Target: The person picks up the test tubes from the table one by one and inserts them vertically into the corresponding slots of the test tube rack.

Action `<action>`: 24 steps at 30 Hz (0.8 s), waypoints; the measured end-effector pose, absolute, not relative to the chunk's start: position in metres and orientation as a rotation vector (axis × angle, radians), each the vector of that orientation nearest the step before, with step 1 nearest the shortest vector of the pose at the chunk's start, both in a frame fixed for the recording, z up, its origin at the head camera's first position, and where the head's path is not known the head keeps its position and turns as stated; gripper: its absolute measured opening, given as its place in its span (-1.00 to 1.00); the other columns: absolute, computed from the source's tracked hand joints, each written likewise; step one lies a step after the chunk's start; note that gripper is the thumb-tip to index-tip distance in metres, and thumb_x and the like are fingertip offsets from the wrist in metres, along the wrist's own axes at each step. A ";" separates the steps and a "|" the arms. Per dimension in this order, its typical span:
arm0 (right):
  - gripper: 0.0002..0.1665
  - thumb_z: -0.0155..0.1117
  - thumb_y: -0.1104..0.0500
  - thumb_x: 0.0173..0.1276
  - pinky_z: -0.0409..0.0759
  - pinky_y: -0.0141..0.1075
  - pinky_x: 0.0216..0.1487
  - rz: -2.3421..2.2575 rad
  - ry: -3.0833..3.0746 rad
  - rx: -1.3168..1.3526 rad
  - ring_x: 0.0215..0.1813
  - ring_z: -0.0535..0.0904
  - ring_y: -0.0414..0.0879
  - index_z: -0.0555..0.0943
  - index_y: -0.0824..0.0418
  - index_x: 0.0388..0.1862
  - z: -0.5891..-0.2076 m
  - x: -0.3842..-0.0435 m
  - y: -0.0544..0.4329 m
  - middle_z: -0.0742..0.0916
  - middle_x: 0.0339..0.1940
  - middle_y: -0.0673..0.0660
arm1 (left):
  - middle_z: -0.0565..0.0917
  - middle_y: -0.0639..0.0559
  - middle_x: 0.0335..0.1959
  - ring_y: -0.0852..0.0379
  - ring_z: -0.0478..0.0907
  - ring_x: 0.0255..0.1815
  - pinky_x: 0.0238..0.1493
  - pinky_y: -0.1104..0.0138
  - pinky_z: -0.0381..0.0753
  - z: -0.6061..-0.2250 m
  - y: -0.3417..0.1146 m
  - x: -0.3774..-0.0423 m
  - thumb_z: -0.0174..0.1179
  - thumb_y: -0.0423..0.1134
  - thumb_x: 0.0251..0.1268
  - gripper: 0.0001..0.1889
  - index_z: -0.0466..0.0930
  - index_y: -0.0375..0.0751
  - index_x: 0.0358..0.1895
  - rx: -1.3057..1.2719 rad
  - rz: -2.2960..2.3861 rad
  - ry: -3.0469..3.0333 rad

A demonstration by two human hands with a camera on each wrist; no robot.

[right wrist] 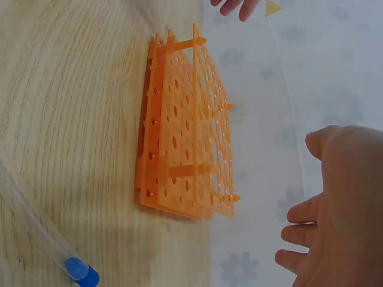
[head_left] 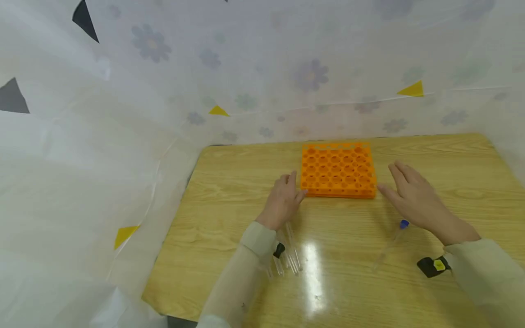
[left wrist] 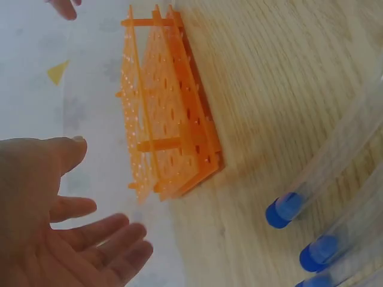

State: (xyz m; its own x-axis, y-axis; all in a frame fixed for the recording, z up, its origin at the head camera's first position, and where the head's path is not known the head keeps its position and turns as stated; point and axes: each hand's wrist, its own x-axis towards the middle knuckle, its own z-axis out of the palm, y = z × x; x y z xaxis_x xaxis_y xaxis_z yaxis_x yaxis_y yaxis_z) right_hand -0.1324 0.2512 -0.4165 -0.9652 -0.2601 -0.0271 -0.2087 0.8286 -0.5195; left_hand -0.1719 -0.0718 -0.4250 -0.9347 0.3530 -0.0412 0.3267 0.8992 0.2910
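Note:
An orange test tube rack (head_left: 338, 171) with rows of round holes stands toward the back of the wooden table. Close by its left side, my left hand (head_left: 282, 200) hovers with its fingers spread and holds nothing. To the right of the rack is my right hand (head_left: 416, 198), fingers extended and apart from it in the right wrist view. Several clear test tubes (head_left: 292, 255) lie under my left forearm; their blue caps (left wrist: 285, 210) show in the left wrist view. A single tube with a blue cap (head_left: 404, 223) lies below my right hand.
The wooden table (head_left: 229, 191) backs onto a white flower-patterned sheet (head_left: 262, 59), and more white sheeting (head_left: 82, 182) hangs at the left. A black strap end with a yellow mark (head_left: 434, 266) sticks out by the right cuff.

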 end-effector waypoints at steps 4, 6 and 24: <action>-0.11 -0.28 -0.17 0.64 0.01 0.46 0.37 -0.950 2.819 -0.288 0.49 -0.05 0.57 -0.11 0.50 0.56 -0.420 -0.143 0.246 0.01 0.53 0.60 | 0.45 -0.25 0.32 -0.06 0.50 0.27 0.22 0.22 0.61 -0.432 -0.072 -0.180 -0.07 -0.01 0.59 -0.38 0.09 -0.23 0.53 0.462 0.648 2.866; -0.14 -0.32 -0.16 0.64 0.15 0.45 0.30 -0.994 2.777 -0.252 0.43 0.07 0.57 -0.04 0.52 0.54 -0.423 -0.148 0.244 0.10 0.49 0.62 | 0.47 -0.21 0.30 -0.03 0.55 0.20 0.13 0.26 0.65 -0.434 -0.071 -0.184 -0.05 -0.04 0.58 -0.41 0.13 -0.21 0.52 0.417 0.755 2.822; -0.36 -0.39 0.14 0.62 0.72 -0.06 -0.06 -1.275 2.609 0.068 0.06 0.63 0.32 0.09 0.59 0.46 -0.455 -0.173 0.234 0.46 0.22 0.59 | 0.72 -0.18 -0.14 -0.07 0.72 -0.20 -0.36 0.40 0.63 -0.457 -0.066 -0.205 0.02 -0.29 0.55 -0.71 0.61 -0.38 0.12 0.154 1.304 2.671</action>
State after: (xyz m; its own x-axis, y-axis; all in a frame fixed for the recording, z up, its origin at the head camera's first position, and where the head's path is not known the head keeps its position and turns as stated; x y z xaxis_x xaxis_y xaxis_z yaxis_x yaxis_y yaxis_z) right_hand -0.1731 0.2339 -0.4550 -0.9710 -0.0613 -0.2310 0.1445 0.6192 -0.7718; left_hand -0.2048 -0.0660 -0.4565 -0.9809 0.1648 -0.1030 0.0202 0.6135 0.7895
